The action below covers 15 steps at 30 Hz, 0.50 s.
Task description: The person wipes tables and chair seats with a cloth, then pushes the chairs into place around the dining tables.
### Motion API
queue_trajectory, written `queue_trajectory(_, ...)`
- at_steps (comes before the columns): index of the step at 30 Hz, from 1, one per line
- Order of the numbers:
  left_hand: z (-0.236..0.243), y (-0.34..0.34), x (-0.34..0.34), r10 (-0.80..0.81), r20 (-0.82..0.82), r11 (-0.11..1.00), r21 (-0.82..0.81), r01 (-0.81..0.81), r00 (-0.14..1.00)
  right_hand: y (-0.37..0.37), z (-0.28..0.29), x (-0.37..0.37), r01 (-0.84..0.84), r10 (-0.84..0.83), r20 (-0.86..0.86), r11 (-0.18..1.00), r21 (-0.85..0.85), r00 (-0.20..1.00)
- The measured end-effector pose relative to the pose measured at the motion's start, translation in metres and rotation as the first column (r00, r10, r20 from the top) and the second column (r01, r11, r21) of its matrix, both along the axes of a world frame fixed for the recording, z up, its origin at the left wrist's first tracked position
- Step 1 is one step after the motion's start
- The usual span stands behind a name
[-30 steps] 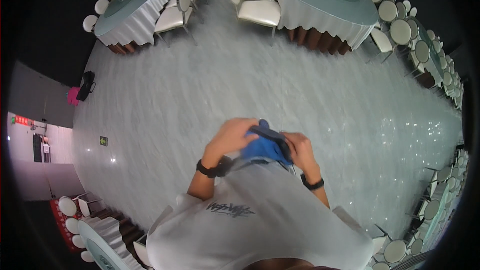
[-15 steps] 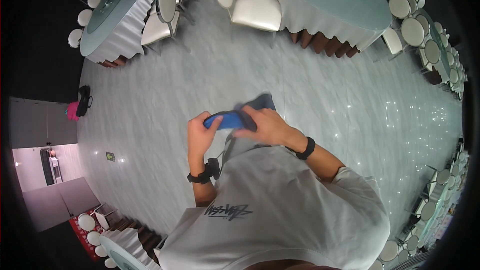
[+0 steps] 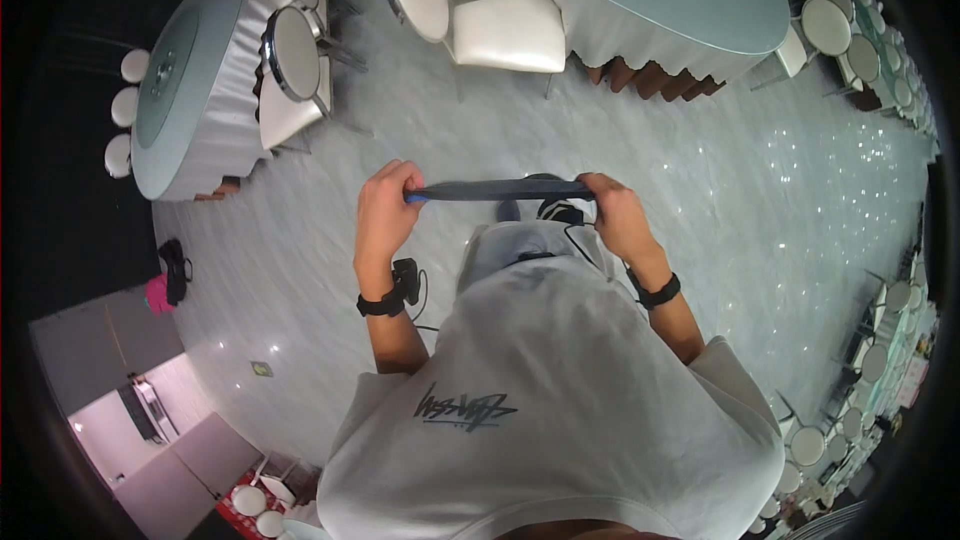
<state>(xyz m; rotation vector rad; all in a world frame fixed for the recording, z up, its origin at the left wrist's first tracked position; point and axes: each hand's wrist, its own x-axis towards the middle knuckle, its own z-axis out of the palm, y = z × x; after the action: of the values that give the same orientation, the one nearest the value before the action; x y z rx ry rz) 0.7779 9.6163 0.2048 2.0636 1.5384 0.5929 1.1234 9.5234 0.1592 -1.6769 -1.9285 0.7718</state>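
Stretched between my two hands is a dark grey cloth with a blue side (image 3: 500, 190), pulled into a narrow, nearly level band in front of my waist. Its kind I cannot make out. My left hand (image 3: 388, 202) grips the left end, where a bit of blue shows beside the fingers. At the other end, my right hand (image 3: 622, 212) is closed around the cloth. Beyond and below the band, my shoes (image 3: 562, 210) show partly on the floor.
A round table with a pale cloth (image 3: 660, 0) stands ahead, with a white chair (image 3: 508, 28) beside it. Another round table (image 3: 190, 70) is at the far left. By the left wall lie a black bag (image 3: 175, 272) and a pink item (image 3: 157, 293). Floor tiles (image 3: 760, 240) surround me.
My hands have moved apart, the right one to the right, and the bunched cloth is now drawn out straight between them. The view has turned, shifting the tables.
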Motion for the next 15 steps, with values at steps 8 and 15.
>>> queue_trajectory(8, -0.033, 0.135, 0.038, -0.164, 0.014, 0.982, -0.092, 0.165, 0.986, 0.091, -0.024, 0.034, 0.336, -0.338, -0.059, 0.941, -0.036, 0.939)
queue_trajectory(15, -0.083, 0.264, 0.064, -0.244, 0.105, 0.888, -0.376, 0.266, 0.964, 0.198, -0.078, 0.085, 0.336, -0.342, -0.002, 0.926, -0.169, 0.94)
